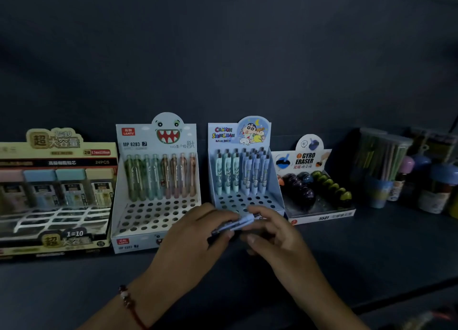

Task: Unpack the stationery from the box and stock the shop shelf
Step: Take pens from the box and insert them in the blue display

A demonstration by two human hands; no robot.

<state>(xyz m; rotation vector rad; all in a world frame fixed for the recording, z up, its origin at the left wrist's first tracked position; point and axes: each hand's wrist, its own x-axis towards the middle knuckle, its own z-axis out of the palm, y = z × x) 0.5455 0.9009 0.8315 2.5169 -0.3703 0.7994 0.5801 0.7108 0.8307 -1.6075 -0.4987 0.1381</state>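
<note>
On the dark shelf [371,250] stands a blue Crayon Shinchan display box [273,181] with several light-blue pens upright in its back rows and open holes in front. Just before its front edge, both hands hold a small bundle of light-blue pens [241,223] lying sideways. My left hand [195,238], with a red bead bracelet at the wrist, grips the bundle from the left. My right hand [272,233] pinches its right end. The pens' lower parts are hidden by my fingers.
A white monster-face pencil display [158,220] stands left of the blue box, a yellow lead-refill display [57,188] further left. A Gyro Eraser tray [319,215] sits on the right, then tubs and bottles [386,166] in shadow. The shelf's front edge [396,302] runs lower right.
</note>
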